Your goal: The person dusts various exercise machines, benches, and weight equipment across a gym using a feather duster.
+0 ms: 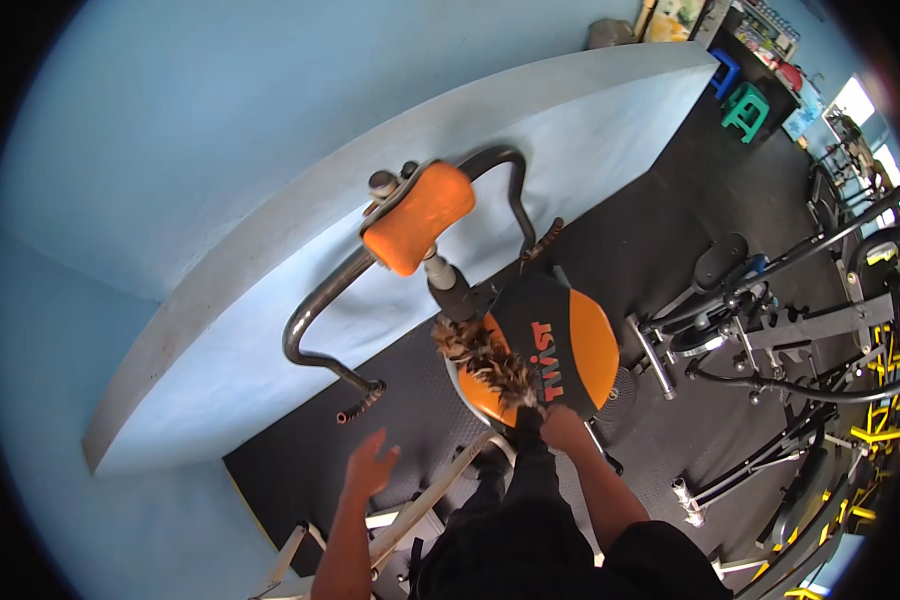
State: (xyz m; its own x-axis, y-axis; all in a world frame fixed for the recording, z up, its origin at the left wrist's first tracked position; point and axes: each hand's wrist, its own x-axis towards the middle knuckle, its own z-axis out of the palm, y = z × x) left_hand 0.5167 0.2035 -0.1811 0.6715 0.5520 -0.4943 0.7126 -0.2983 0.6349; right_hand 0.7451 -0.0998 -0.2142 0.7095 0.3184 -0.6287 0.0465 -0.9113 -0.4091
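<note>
The brown-and-black feather duster (488,365) lies far and left of the right hand (567,430), which is closed around its near end; the handle is mostly hidden in the fist. Its long axis slants from that hand toward the dark upright post (453,292), where the feather tip ends close by. The feathers overlap the round black-and-orange machine cover marked TWIST (592,345); whether they press on it I cannot tell. The left hand (372,465) is empty, fingers loosely spread, well apart to the left of the duster, so the right is clearly nearer.

Beyond the tip, the post carries a smooth orange pad (422,215) and a curved dark metal handlebar (315,310), whose left grip hangs just beyond the left hand. The post blocks the line straight ahead, and a low pale-blue wall (570,125) bounds the far side. A cream tubular frame (435,490) stands between the arms; dark gym machines (790,330) crowd the right.
</note>
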